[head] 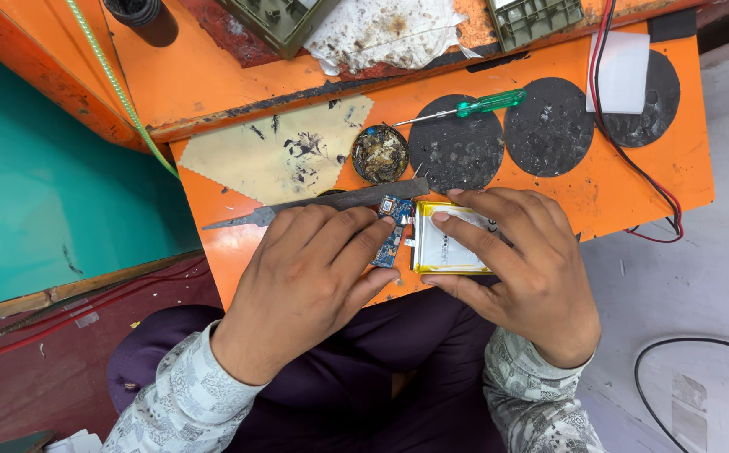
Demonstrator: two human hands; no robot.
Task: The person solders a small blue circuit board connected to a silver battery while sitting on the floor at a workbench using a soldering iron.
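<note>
An orange table point(649, 168), scuffed and blackened along its upper edge, is seen from above. On it 3 dark round pads point(549, 126) with a gritty, speckled surface are laid in a row, and a pale, stained sheet with zigzag edges point(280, 155) is spread at the left. A long grey metal file point(331, 203), flat and tapering to a point, lies across the middle. A flat silver battery pouch point(444, 247), rectangular and edged in yellow tape, is pressed to the table by the right hand point(524, 268), with the fingers spread over its top and the thumb against its near edge. Touching the pouch's left end, a small blue circuit board point(391, 233) is pinched between thumb and fingers of the left hand point(314, 285).

A slip is judged possible: the soft foil pouch could be dented or pierced if it were pushed against the file's edge just behind it, and the joint between board and pouch could be torn if the 2 were pulled apart unevenly.

A screwdriver with a translucent green handle point(486, 103) rests across the leftmost pad. A small round tin point(379, 154), crusted with brown residue, sits beside that pad. Red and black wires point(633, 164) are trailed down the right.
</note>
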